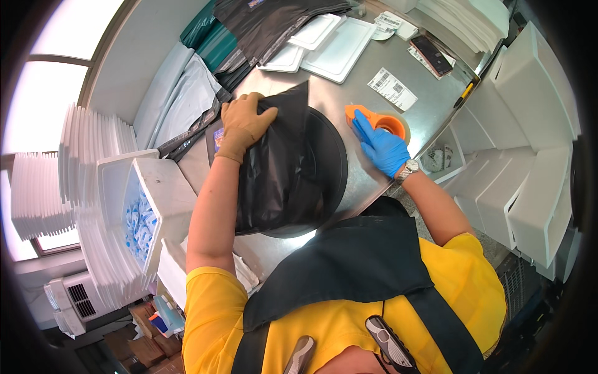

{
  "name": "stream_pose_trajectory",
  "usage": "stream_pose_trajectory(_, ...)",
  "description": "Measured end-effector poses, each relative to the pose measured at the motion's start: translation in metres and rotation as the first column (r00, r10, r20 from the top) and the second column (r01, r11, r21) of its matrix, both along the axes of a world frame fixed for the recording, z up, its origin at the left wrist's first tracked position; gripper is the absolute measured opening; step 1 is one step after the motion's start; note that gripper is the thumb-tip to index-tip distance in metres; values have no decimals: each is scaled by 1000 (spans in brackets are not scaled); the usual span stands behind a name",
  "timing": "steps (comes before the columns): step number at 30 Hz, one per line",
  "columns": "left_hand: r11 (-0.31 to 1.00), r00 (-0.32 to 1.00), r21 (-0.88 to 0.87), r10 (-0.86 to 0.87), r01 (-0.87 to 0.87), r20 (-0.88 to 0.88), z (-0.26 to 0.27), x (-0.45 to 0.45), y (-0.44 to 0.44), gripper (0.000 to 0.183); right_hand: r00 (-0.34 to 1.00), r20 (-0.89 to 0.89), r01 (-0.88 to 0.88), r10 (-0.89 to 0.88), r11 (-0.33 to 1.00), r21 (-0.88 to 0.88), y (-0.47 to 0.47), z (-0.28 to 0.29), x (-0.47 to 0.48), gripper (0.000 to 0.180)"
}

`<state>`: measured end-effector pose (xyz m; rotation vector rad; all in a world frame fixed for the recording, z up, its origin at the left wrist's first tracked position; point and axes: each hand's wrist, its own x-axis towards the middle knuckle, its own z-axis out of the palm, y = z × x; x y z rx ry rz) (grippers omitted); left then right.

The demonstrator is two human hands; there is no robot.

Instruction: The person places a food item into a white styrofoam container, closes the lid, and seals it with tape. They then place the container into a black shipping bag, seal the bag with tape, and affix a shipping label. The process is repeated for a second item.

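A tan-gloved hand, my left hand [245,120], grips the upper edge of a black plastic mailing bag [280,173], thumb spread to the right. Under the bag, and partly hidden by it, is a flat black round disc [329,159]. My right hand [387,148], in a blue glove, holds an orange tape dispenser [362,113] right of the disc. A roll of clear tape [407,131] shows at the dispenser's far side. Both the disc and the dispenser are on a metal worktable [327,96]. A label with a barcode [392,89] lies beyond the dispenser.
White plastic lids [338,49] and stacked black bags [275,23] lie at the back. A phone [430,55] and a yellow-black cutter [464,95] are near the right edge. White bins [495,187] stand right; an open bin [170,187] holds blue-and-white packets [140,224] at left.
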<state>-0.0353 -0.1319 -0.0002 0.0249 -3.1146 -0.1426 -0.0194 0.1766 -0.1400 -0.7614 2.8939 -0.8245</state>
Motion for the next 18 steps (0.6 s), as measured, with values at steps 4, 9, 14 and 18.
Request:
stream_pose_trajectory(4, 817, 835, 185, -549, 546, -40, 9, 32, 35, 37, 846, 517, 486, -131, 589, -646, 38, 37, -19, 39)
stream_pose_trajectory(9, 564, 588, 261, -809, 783, -13, 25, 73, 49, 37, 623, 659, 729, 422, -8, -684, 59, 67, -28, 48)
stream_pose_trajectory(14, 633, 662, 264, -749, 728, -28, 18, 71, 50, 28, 192, 518, 791, 834, 181, -584, 2, 0, 19, 43)
stream_pose_trajectory(18, 801, 829, 221, -552, 556, -88, 10, 57, 47, 26, 48, 581, 807, 813, 311, -502, -24, 0, 55, 48)
